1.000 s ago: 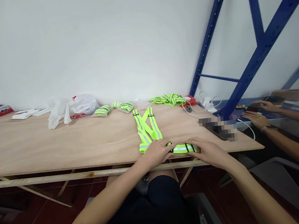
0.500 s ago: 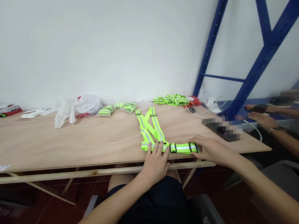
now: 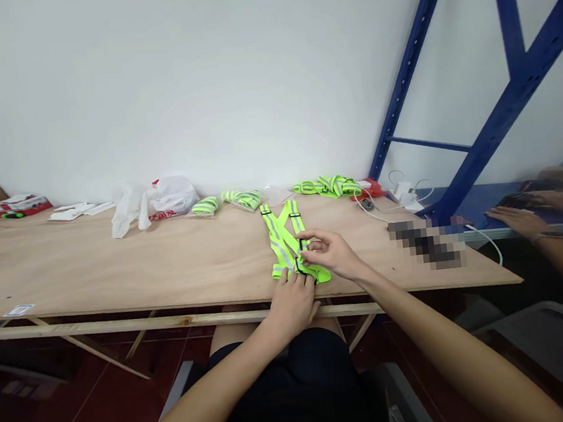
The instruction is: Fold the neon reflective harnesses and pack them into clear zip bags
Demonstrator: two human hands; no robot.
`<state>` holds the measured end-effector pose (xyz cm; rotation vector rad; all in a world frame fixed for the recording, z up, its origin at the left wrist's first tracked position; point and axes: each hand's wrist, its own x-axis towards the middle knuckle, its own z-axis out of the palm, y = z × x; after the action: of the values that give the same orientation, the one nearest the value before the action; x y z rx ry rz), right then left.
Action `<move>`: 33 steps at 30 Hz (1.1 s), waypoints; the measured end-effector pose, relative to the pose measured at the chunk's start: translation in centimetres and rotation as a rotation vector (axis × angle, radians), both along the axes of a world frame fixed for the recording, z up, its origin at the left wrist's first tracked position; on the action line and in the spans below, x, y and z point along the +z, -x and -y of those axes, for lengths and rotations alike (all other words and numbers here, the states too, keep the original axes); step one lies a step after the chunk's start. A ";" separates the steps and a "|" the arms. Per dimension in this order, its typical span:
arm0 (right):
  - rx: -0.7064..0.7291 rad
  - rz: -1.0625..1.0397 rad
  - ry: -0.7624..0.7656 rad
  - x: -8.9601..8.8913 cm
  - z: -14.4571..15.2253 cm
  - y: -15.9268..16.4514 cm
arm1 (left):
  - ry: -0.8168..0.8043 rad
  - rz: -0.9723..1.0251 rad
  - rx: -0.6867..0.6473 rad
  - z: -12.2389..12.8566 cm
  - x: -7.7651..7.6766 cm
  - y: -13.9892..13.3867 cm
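Note:
A neon yellow reflective strap vest (image 3: 284,237) lies on the plywood table (image 3: 116,268) near its front edge, its crossed straps pointing toward the wall. My left hand (image 3: 293,300) presses flat on the vest's near end at the table edge. My right hand (image 3: 331,253) pinches the belt end with a black buckle, folded over onto the crossed straps.
Folded neon vests (image 3: 245,199) and a loose one (image 3: 329,186) lie along the wall, with a white plastic bag (image 3: 160,200), papers and a red box (image 3: 19,205) to the left. A blue rack (image 3: 500,94) stands on the right. Another person's hands (image 3: 528,218) work on the right beside a charger cable (image 3: 400,195).
My right hand has brought the belt end from the right over to the left, folding it onto the crossed straps. My left hand stayed pressing the vest's near end.

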<state>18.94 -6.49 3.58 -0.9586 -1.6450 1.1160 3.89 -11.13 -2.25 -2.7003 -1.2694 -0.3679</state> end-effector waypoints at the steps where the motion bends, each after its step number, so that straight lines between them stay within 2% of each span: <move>1: 0.013 0.006 0.001 -0.3 -0.4 1.1 | 0.002 0.005 0.001 0.1 -0.2 -0.1; 5: 0.071 -0.013 0.036 -1.5 -1.8 3.6 | -0.055 0.076 0.072 0.5 -0.9 -0.3; 9: 0.081 -0.096 0.135 -1.7 -2.7 3.4 | -0.058 0.088 0.134 0.7 -0.3 -0.1; 13: 0.075 -0.121 0.182 -2.2 -3.2 3.4 | -0.057 0.090 0.044 1.0 0.4 0.5; 18: 0.109 -0.085 0.194 -3.3 -3.3 4.7 | -0.038 0.078 -0.018 1.9 -0.2 1.0; 21: 0.133 0.037 0.136 -3.5 -3.3 5.4 | -0.056 0.074 -0.069 2.2 -0.1 1.3; 23: 0.129 0.160 0.055 -3.5 -3.2 5.8 | -0.032 0.094 -0.157 2.0 0.5 2.0; 26: 0.101 0.307 -0.060 -3.4 -3.1 6.2 | 0.105 0.209 -0.352 1.0 1.8 4.2; 27: 0.107 0.335 -0.077 -3.3 -3.2 6.3 | 0.132 0.287 -0.365 0.5 2.3 5.2; 29: 0.167 0.343 -0.059 -3.0 -3.3 6.2 | 0.094 0.490 -0.265 -0.6 2.8 7.1; 31: 0.259 0.258 0.031 -2.7 -3.6 5.9 | 0.053 0.638 -0.155 -1.6 2.8 8.6; 33: 0.307 0.108 0.159 -2.5 -4.0 5.4 | 0.097 0.665 -0.154 -2.6 2.4 9.4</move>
<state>13.58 -2.49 1.05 -0.8987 -1.8571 1.4397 -5.54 -8.58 0.13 -2.8679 -1.2204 -1.3414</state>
